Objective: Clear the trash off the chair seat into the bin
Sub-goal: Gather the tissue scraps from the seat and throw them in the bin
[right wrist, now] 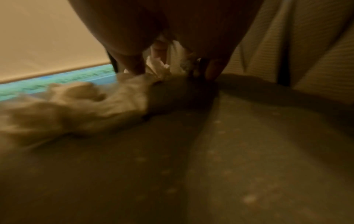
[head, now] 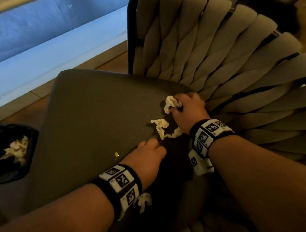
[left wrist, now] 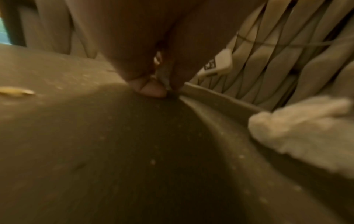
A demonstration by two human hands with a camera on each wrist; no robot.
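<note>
Right hand: fingers curled round crumpled tissue at chair seat rear. Twisted tissue strip just beside grip. Left hand: fingertips down, grasp indeterminate. Bin well apart. Advice: bunch fully before lifting.

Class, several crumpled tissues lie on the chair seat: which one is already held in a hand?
The tissue nearest the backrest: the right hand grips it. The long twisted tissue lies loose between the hands.

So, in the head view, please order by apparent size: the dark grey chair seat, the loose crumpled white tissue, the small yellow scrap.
1. Dark grey chair seat, the largest by far.
2. Loose crumpled white tissue, lying between the hands.
3. Small yellow scrap, the smallest.
</note>
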